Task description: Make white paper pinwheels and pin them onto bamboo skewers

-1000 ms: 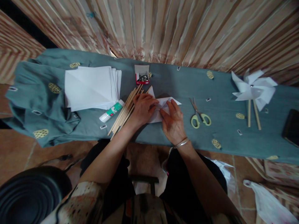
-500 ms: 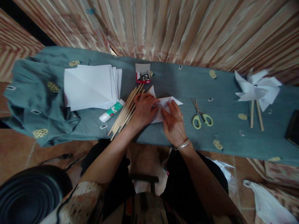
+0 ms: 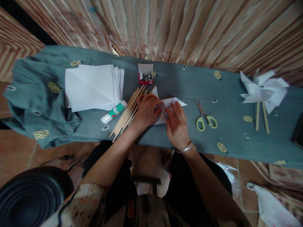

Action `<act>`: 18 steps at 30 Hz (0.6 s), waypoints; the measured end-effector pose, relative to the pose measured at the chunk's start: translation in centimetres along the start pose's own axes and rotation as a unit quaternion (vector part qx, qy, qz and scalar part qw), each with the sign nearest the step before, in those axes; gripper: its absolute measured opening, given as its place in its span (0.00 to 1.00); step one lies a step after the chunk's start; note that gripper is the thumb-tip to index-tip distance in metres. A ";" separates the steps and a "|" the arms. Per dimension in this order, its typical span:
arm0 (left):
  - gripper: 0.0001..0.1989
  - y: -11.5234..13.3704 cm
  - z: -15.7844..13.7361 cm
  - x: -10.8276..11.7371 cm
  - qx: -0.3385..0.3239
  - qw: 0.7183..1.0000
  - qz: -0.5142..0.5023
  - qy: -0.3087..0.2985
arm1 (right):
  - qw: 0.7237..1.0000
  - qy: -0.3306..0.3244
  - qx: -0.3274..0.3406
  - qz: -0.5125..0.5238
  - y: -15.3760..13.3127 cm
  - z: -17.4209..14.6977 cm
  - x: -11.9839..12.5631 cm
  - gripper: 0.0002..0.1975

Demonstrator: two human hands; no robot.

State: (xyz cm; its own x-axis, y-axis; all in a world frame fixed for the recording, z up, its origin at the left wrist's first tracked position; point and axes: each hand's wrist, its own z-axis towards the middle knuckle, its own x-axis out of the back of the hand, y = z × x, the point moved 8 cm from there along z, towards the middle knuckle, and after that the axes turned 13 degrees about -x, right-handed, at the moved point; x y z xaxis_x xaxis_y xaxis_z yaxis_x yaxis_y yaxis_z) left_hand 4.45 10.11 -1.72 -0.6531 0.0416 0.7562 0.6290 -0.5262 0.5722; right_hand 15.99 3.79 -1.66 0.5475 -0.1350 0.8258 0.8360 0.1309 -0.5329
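Observation:
A partly folded piece of white paper [image 3: 162, 119] lies at the near middle of the table, its pointed corners sticking out past my fingers. My left hand [image 3: 149, 109] bears down on its left side, fingers curled and thumb on the paper. From the right, my right hand [image 3: 178, 126], with a silver bracelet at the wrist, has bent fingers pressed on the same sheet. Both hands hold the paper, and they cover much of its folds. Several thin wooden sticks [image 3: 126, 114] lie beside my left hand and partly under that forearm.
Left of the sticks are a glue stick [image 3: 114, 112] and a stack of white paper [image 3: 91, 86]. An open red-and-white box [image 3: 146, 78] of small metal pieces stands behind. Green-handled scissors [image 3: 204, 118] lie to the right; farther right is a paper pinwheel [image 3: 261, 91] with two sticks.
My right hand has shifted very slightly right on the paper. The left hand stays almost where it was, and the view has moved a little.

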 end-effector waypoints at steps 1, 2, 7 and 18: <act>0.11 0.0 0.0 0.0 -0.001 1.000 -0.003 0.000 | 1.000 0.000 0.002 -0.008 -0.1 0.0 0.1 0.25; 0.10 0.0 0.0 0.0 0.000 1.000 -0.004 -0.001 | 1.000 0.000 0.005 -0.018 -0.2 0.0 0.1 0.25; 0.12 -0.2 0.0 -0.1 0.005 1.000 0.000 -0.002 | 0.997 0.006 0.024 -0.067 -0.3 0.0 0.0 0.24; 0.13 0.4 -0.1 1.0 -0.034 0.999 0.000 0.021 | 0.996 -0.008 0.011 -0.083 -0.3 0.5 -0.6 0.19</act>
State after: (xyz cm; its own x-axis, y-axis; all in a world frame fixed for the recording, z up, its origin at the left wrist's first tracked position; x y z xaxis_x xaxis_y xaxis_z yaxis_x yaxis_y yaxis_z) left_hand 4.02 9.85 -0.78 -0.6713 0.0075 0.7411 0.5990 -0.5835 0.5484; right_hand 15.40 4.34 -1.91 0.4008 -0.1414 0.9052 0.9140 0.1292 -0.3845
